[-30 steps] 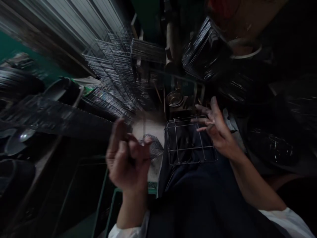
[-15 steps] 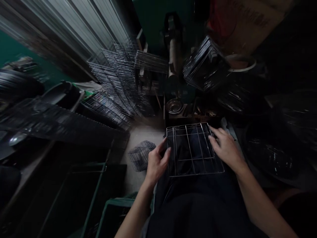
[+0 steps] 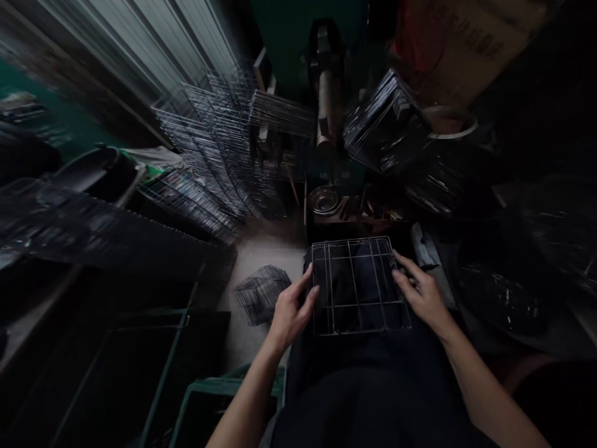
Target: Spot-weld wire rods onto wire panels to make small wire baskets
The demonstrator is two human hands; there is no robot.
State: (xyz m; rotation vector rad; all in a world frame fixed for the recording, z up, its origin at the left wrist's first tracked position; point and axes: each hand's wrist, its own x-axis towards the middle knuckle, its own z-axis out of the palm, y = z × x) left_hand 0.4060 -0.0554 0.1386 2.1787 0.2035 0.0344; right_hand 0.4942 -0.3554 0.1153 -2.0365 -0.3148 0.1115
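A rectangular wire grid (image 3: pixel 357 286) lies flat on my lap over dark trousers. My left hand (image 3: pixel 291 308) grips its left edge, thumb on top and fingers curled round the wire. My right hand (image 3: pixel 420 292) holds the right edge, its fingers bent over the frame. Both forearms reach in from the bottom of the view.
A small wire basket (image 3: pixel 261 292) lies on the floor left of my knee. Stacks of wire racks (image 3: pixel 219 143) lean at the back left, and more wire frames (image 3: pixel 387 121) are piled at the back right. A metal bowl (image 3: pixel 324 199) sits ahead. A green crate (image 3: pixel 209 398) stands below left.
My left hand came down from mid-air and took the grid's left edge. My right hand, hovering with spread fingers before, closed on the right edge. The view has steadied.
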